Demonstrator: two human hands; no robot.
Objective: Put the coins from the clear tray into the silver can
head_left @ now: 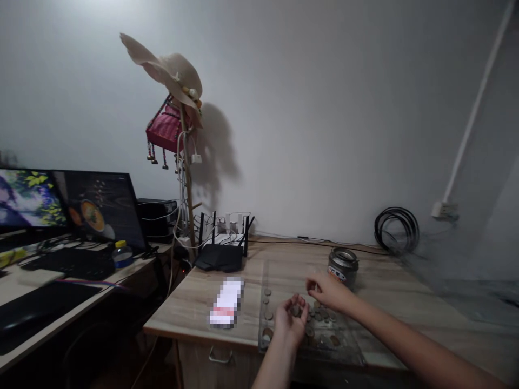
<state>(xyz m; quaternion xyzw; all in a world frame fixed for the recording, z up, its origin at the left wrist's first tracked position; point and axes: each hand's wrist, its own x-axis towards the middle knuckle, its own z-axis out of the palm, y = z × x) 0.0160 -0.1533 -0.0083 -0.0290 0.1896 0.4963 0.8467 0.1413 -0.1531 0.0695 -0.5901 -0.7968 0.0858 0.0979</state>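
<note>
Several coins (323,314) lie in a loose cluster on a clear plastic sheet or tray (352,351) near the table's front edge. A few more coins (267,315) are spread down its left side. My left hand (290,322) is palm up over the sheet, fingers curled around what looks like a coin (296,310). Just to the right and farther back, my right hand (330,290) hovers above the cluster with thumb and fingertips drawn together. Whatever is between those fingertips is too small to make out. The hands are close but apart.
A glass jar (343,266) with a label stands behind my right hand. On the left are a lit phone (227,302) and a black router (221,256). Coiled black cable (396,231) rests against the wall. Beyond a gap stands a desk with monitors (101,210).
</note>
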